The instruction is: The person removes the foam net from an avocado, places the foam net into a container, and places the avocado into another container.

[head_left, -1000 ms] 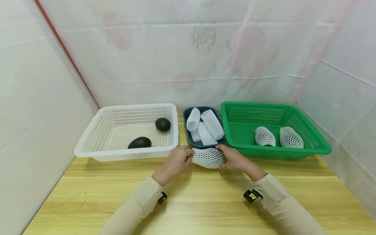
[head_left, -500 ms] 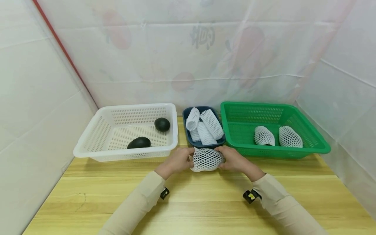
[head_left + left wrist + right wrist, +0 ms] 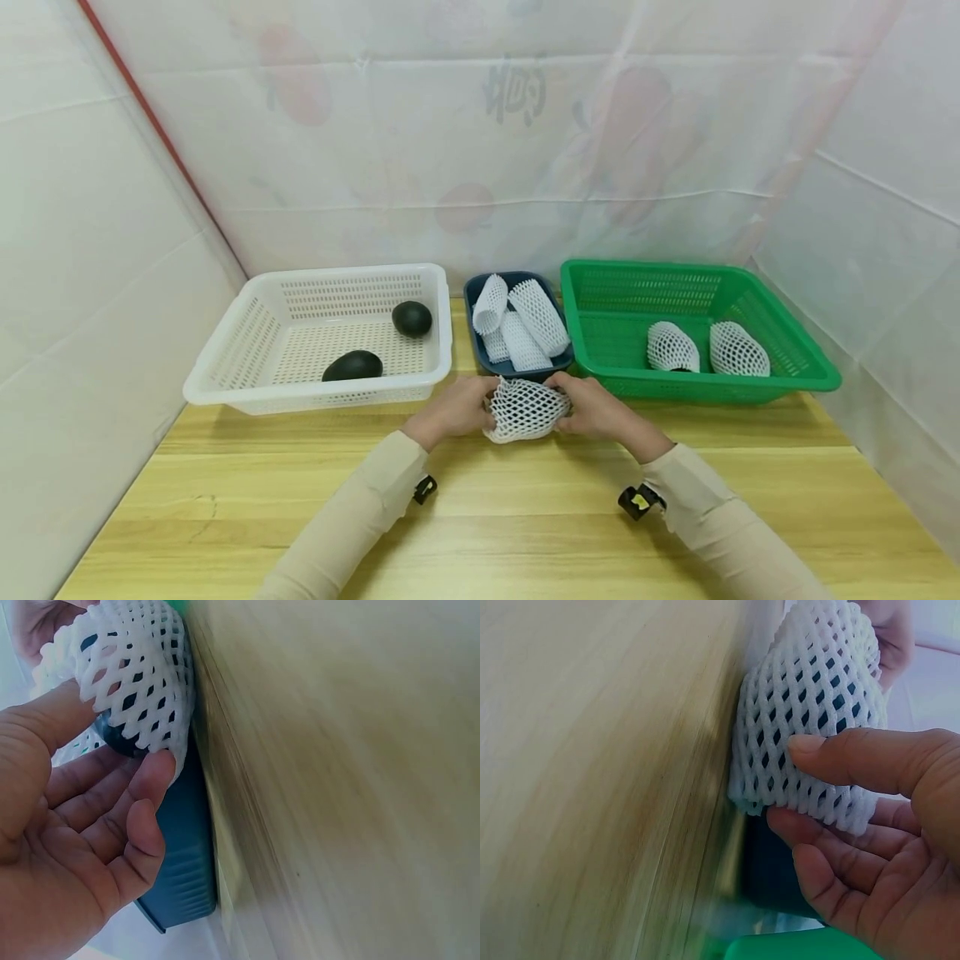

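A white foam net sleeve (image 3: 527, 410) lies crosswise between my two hands, in front of the small dark blue tray. Inside it is a dark, smooth avocado (image 3: 120, 739), whose end shows at the sleeve's left opening in the left wrist view. My left hand (image 3: 457, 406) pinches the left rim of the net between thumb and fingers. At the other end my right hand (image 3: 592, 406) grips the net, with the thumb (image 3: 817, 754) pressed on the mesh and fingers curled under its edge.
On the left, a white basket (image 3: 318, 390) holds two bare avocados (image 3: 352, 365). Several foam nets (image 3: 525, 340) fill the blue tray (image 3: 474, 333) in the middle. A green basket (image 3: 697, 387) on the right contains two netted avocados (image 3: 738, 348).
The net's left end has spread from a narrow, pinched shape to a wide opening. My left hand has shifted slightly right; my right hand has stayed almost in place.
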Demonstrator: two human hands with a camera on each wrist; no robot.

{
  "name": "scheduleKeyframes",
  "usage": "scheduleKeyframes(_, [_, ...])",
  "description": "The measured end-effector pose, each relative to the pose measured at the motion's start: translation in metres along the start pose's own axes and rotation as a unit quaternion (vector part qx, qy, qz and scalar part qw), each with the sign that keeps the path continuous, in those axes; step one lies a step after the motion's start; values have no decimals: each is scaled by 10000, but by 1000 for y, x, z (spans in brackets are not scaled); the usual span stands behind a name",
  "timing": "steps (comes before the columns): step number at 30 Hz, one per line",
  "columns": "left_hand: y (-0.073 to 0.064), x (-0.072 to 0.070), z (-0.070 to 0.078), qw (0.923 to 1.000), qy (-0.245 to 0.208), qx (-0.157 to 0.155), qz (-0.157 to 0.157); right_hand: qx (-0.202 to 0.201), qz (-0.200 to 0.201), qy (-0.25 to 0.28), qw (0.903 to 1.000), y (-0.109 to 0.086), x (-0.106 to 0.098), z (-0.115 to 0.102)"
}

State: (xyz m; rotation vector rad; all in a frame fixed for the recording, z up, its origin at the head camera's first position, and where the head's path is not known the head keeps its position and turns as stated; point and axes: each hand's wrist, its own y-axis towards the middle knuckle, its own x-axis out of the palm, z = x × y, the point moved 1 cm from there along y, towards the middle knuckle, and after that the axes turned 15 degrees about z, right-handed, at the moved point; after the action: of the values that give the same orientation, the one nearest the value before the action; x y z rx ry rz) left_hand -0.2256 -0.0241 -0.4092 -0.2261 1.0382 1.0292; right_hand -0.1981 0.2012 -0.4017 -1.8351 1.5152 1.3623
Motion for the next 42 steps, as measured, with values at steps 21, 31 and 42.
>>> scheduleKeyframes(21, [-2, 0, -4, 9984, -138, 478, 257, -206, 92, 241, 9995, -2, 1, 4])
scheduleKeyframes(31, [-3, -2, -5, 9988, -246, 378, 196, -358, 328, 276, 9984, -4, -2, 7])
scheduleKeyframes(42, [-6, -6, -10, 9979, -213, 452, 412, -327, 569, 328, 9973, -7, -11, 9])
